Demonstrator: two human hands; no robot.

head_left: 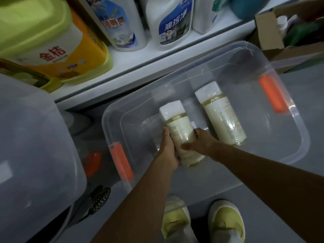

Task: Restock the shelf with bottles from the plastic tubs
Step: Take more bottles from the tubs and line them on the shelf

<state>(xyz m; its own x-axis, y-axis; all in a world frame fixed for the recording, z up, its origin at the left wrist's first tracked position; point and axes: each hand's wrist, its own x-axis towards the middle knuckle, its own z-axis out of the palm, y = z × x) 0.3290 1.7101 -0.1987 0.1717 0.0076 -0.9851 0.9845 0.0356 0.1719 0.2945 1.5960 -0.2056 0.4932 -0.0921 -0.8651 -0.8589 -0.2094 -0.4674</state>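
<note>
I see both hands on one cream bottle that lies in the clear plastic tub on the floor. My left hand grips its left side and my right hand holds its right side, thumb across the front. Its small label text I cannot read. A second cream bottle lies just beside it in the same tub. On the white shelf above stand a yellow jug reading "金桔" and a white bottle reading "油污净". Another tub stands close at the left. An open carton sits at the right.
</note>
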